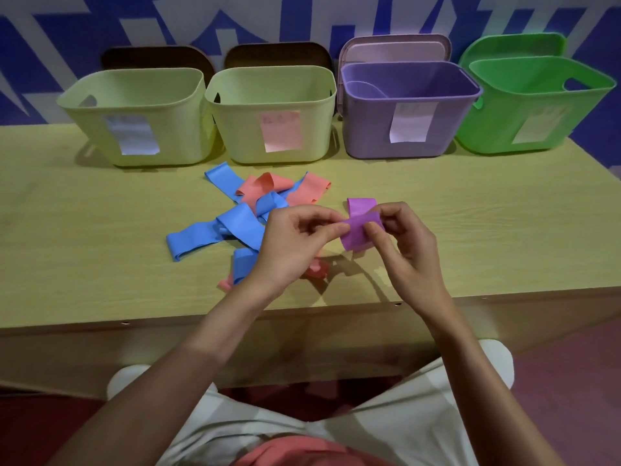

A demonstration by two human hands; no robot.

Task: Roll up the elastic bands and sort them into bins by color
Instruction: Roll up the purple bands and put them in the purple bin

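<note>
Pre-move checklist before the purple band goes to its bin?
1. Both hands grip the purple elastic band: left hand, right hand: ok.
2. Band fully rolled: not ok, a loop sticks up.
3. Purple plastic bin open: ok.
4. Bin label readable: cannot tell.
5. Blue and pink bands left on the wooden table: not ok, unsorted.

Purple band (361, 227) above a pale wood-grain table (487, 230); blue bands (235, 227) and salmon-pink bands (258, 190) lie tangled. Behind stand two pale yellow-green bins (134, 95), one purple bin (410, 136), one bright green bin (537, 102), each with a seemingly white label, before a blue-and-white patterned wall (50, 28).
</note>
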